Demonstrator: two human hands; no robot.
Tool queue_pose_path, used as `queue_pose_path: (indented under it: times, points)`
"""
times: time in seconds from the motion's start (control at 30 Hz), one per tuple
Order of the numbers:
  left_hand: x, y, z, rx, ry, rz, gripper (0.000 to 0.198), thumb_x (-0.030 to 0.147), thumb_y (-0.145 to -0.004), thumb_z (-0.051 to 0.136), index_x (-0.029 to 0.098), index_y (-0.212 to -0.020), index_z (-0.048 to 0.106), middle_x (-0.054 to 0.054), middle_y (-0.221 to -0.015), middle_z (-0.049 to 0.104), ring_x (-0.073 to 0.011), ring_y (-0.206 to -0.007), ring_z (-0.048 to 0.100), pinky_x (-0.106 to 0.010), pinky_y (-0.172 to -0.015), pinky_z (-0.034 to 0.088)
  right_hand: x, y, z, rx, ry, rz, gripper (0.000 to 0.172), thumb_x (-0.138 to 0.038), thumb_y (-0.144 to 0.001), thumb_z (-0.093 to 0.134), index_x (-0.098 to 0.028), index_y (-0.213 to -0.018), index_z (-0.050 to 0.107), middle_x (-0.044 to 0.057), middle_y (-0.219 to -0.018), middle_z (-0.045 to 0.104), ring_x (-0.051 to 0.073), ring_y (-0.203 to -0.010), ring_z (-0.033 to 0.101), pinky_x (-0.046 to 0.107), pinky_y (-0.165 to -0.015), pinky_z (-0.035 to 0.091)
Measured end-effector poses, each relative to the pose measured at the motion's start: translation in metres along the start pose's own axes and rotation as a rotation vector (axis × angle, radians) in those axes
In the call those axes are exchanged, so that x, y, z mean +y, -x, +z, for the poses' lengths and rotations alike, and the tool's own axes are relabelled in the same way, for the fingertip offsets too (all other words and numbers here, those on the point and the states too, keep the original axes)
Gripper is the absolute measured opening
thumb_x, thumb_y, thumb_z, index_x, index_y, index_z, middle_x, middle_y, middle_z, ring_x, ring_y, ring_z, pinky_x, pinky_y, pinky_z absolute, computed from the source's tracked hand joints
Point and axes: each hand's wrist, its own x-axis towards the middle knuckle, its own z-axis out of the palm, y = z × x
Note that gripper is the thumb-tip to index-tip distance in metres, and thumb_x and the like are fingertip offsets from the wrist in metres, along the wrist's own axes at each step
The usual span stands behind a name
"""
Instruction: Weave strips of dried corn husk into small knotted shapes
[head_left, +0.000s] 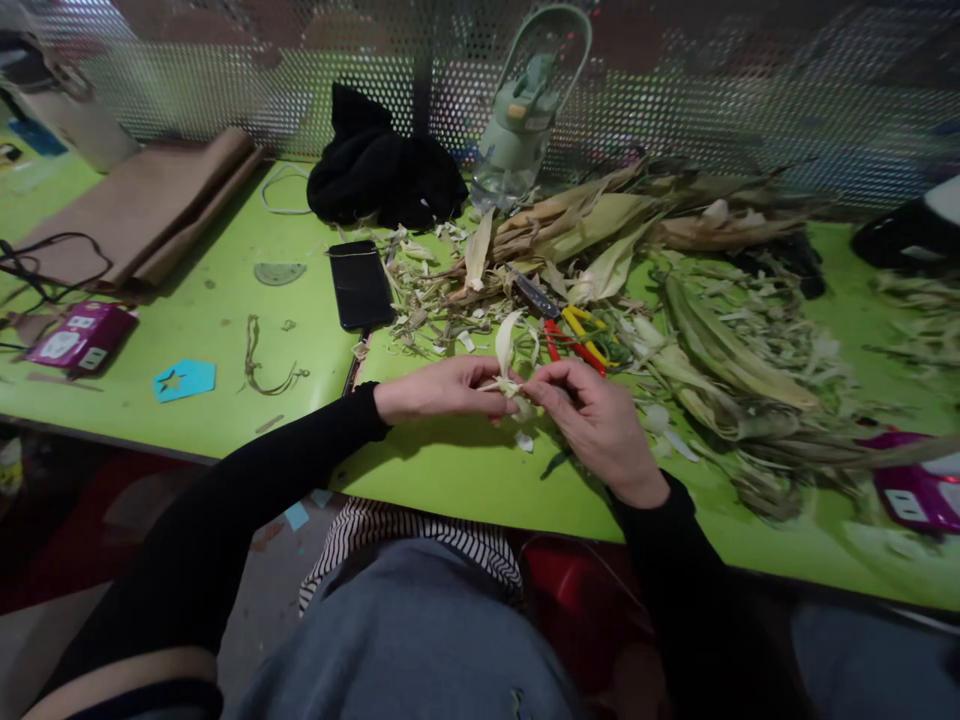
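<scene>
Only the head view to go on, so using the phone [361, 285] as my landmark. The husk piece [506, 345] is to the right of the phone and closer to the person, held up at the fingertips, so there's basically no gap to close. Its longest petal points up and away from the person, roughly the same way the phone's long side runs, with smaller bits bunched at the base.

Neither hand is really nearer, both are on it. The left hand [442, 388] has the base pinched between thumb and fingers, coming in from the phone's side. The right hand [600, 415] is on the far side from the phone, thumb and fingertips drawn in narrow at the base's right edge. Can't tell exactly what bit it's gripping, too small.

As for clutter: the tools [534, 293] lie right of the phone, handles just beyond the right hand, so that's the bulky stuff closest to the work. Scraps [442, 325] are scattered right beside the phone, and the big husks [607, 235] heap up further right. Black cloth [386, 170] sits behind the phone, bottle [514, 145] behind and to the right. Left of it: protractor [280, 273], twine [262, 370], blue tag [184, 381].
</scene>
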Motion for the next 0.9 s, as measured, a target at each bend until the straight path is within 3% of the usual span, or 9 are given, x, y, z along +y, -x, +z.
queue_pose_path:
  times: [0.13, 0.3, 0.4, 0.5, 0.63, 0.8, 0.9]
  points:
    - [-0.0019, 0.0007, 0.0026, 0.028, -0.039, 0.040, 0.015, 0.025, -0.085, 0.064, 0.014, -0.090, 0.056, 0.006, -0.071, 0.052, -0.0063, -0.062, 0.046, -0.021, -0.060, 0.036, 0.0037, 0.0006, -0.0012, 0.001, -0.037, 0.001, 0.019, -0.040, -0.094, 0.061, -0.022, -0.085, 0.060, -0.003, -0.069, 0.057, 0.011, -0.057, 0.047, 0.026, -0.054, 0.036]
    - [-0.0023, 0.0025, 0.0034, 0.097, -0.304, 0.146, 0.015, 0.027, -0.089, 0.057, 0.014, -0.083, 0.056, 0.005, -0.069, 0.050, -0.0069, -0.062, 0.043, -0.022, -0.060, 0.034, 0.0046, 0.0028, -0.0052, 0.114, -0.177, 0.111, 0.024, -0.045, -0.093, 0.061, -0.023, -0.084, 0.060, -0.003, -0.065, 0.053, 0.011, -0.055, 0.045, 0.026, -0.052, 0.037]
    - [-0.0024, 0.0029, 0.0026, 0.092, -0.410, 0.167, 0.015, 0.025, -0.090, 0.055, 0.013, -0.081, 0.058, 0.004, -0.067, 0.053, -0.0073, -0.061, 0.044, -0.022, -0.060, 0.035, 0.0045, 0.0032, -0.0059, 0.110, -0.246, 0.152, 0.027, -0.049, -0.091, 0.062, -0.023, -0.083, 0.060, -0.003, -0.065, 0.055, 0.012, -0.056, 0.049, 0.026, -0.054, 0.041]
    - [-0.0045, 0.0017, 0.0025, 0.094, -0.310, 0.191, 0.013, 0.024, -0.089, 0.055, 0.013, -0.082, 0.058, 0.002, -0.072, 0.059, -0.0087, -0.066, 0.052, -0.023, -0.066, 0.040, 0.0073, 0.0016, -0.0033, 0.067, -0.311, 0.185, 0.031, -0.054, -0.087, 0.066, -0.023, -0.090, 0.061, 0.000, -0.077, 0.064, 0.014, -0.066, 0.059, 0.027, -0.060, 0.049]
    - [-0.0065, -0.0002, 0.0033, 0.149, -0.076, 0.231, 0.015, 0.027, -0.089, 0.060, 0.012, -0.090, 0.059, 0.000, -0.078, 0.063, -0.0096, -0.072, 0.058, -0.025, -0.073, 0.044, 0.0101, -0.0004, 0.0012, -0.058, -0.328, 0.193, 0.045, -0.053, -0.076, 0.078, -0.024, -0.109, 0.064, 0.005, -0.101, 0.072, 0.020, -0.091, 0.069, 0.035, -0.080, 0.057]
    - [-0.0059, -0.0005, 0.0040, 0.170, 0.082, 0.300, 0.030, 0.036, -0.081, 0.073, 0.012, -0.094, 0.061, -0.001, -0.081, 0.066, -0.0108, -0.077, 0.061, -0.025, -0.074, 0.046, 0.0082, 0.0016, 0.0016, -0.054, -0.309, 0.243, 0.034, -0.051, -0.081, 0.073, -0.023, -0.099, 0.071, 0.004, -0.092, 0.075, 0.021, -0.085, 0.071, 0.036, -0.079, 0.058]
    - [-0.0059, 0.0002, 0.0043, 0.201, 0.077, 0.305, 0.032, 0.037, -0.080, 0.074, 0.012, -0.095, 0.063, 0.000, -0.082, 0.065, -0.0091, -0.073, 0.058, -0.023, -0.069, 0.043, 0.0085, 0.0024, -0.0008, -0.038, -0.254, 0.192, 0.026, -0.047, -0.083, 0.072, -0.022, -0.092, 0.071, 0.004, -0.088, 0.075, 0.020, -0.081, 0.070, 0.036, -0.077, 0.057]
